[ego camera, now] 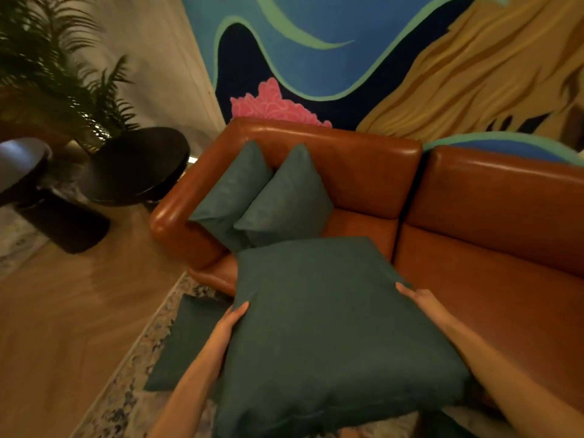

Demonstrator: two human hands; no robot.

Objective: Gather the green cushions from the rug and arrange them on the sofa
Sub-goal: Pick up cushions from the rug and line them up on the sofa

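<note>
A blue-and-ochre mural fills the wall behind a brown leather sofa, which stands on a wood floor and a patterned rug. The left hand and right hand grip the sides of a large green cushion above the seat's front edge. Two smaller cushions lean in the sofa's corner. A flat cushion lies on the rug.

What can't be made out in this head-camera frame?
Head view: most fingers of the left hand and right hand are hidden by the held cushion, so the grip is unclear.
The floor cushion on the rug is partly covered by the left forearm and the held cushion.
The dark green shape is cut off by the bottom edge; cushion or not, unclear.
The sofa runs past the right edge.
</note>
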